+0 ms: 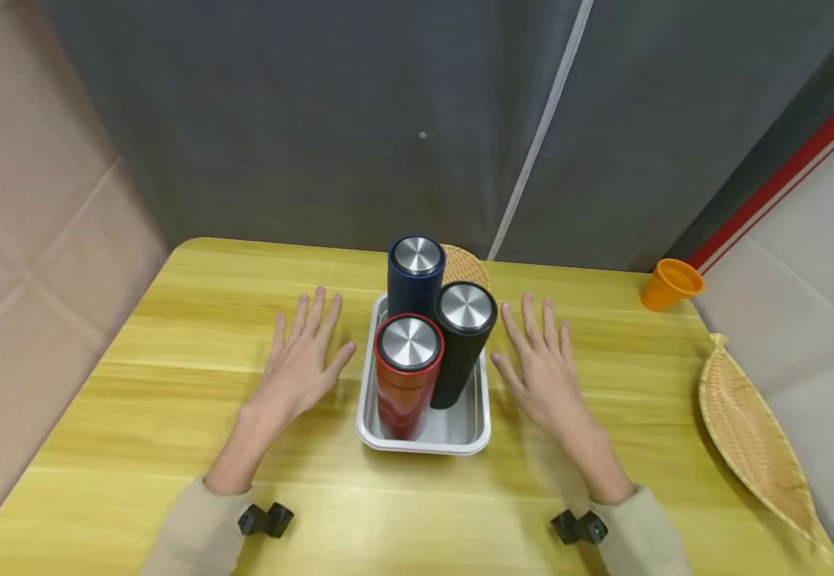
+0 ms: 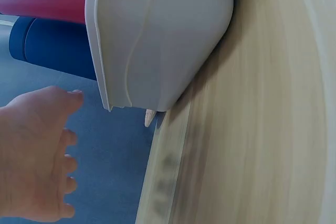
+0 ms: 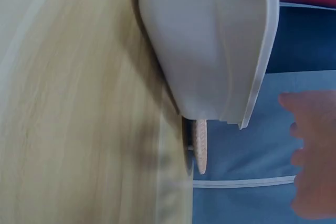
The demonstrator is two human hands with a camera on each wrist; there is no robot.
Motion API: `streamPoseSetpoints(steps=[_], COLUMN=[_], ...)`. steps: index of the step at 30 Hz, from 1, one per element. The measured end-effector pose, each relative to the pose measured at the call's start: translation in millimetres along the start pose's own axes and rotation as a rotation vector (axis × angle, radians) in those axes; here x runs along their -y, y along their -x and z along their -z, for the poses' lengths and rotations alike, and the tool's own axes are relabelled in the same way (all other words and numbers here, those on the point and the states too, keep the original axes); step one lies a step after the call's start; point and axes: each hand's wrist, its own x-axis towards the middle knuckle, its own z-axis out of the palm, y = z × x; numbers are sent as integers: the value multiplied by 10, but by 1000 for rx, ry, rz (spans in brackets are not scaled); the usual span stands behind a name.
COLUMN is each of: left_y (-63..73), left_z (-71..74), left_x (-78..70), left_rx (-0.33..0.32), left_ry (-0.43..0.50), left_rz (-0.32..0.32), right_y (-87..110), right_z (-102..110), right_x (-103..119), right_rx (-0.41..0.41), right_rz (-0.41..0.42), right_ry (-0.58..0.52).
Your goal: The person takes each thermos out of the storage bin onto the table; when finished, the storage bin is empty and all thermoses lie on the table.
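Observation:
Three tumblers with shiny metal lids stand upright in a grey rectangular tray (image 1: 460,446) on the table: a red tumbler (image 1: 408,392) at the front left, a black tumbler (image 1: 460,360) at the right and a dark blue tumbler (image 1: 415,288) at the back. My left hand (image 1: 303,356), palm down with spread fingers, is to the left of the tray. On its other side my right hand (image 1: 543,368) is spread likewise, its fingers near the black tumbler. Both hands hold nothing. In the left wrist view the left hand (image 2: 39,153) is raised above the tabletop, beside the tray's wall.
Behind the tray lies a round woven mat (image 1: 466,266). An orange cup (image 1: 671,285) stands at the back right corner. Along the right edge lies a woven basket tray (image 1: 755,440). A grey curtain (image 1: 316,120) hangs behind the wooden table (image 1: 136,400).

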Motion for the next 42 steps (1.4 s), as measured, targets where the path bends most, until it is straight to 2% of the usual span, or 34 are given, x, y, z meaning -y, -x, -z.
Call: streamPoseSetpoints(steps=[8,12,14,18,20,23,28,31,34,42], left_y=[-28,-43,-58,-102,-135,-175,-197,-204,-210,-240], left_z=[-20,-27,-27,-37,-53,-84,-127,-135,-133,-124], left_x=[-62,-103,-128,-175,-196,-223,-248,-244,-234,-192], left_rx=[-7,-16,-18,-21,-23,-26,-15,20,67,146], left_ry=[125,227,289,433,502,594,707,811,913,1048], left_rz=[-64,-71,-62,-56,-58,-34,58,111,150,196], right_y=[15,17,17,28,26,-8,-76,-103,-124,-151], right_z=[93,146,180,233,231,189,106,82,72,60], right_x=[96,135,160,219,247,290,358,395,424,465], right_rx=[-45,-36,-1,81,91,60,-19,-28,-21,-35], right_rz=[147,200,187,90,48,35,56,39,17,-6], right_ry=[-45,-164,-254,-414,-476,-613,-847,-881,-861,-828])
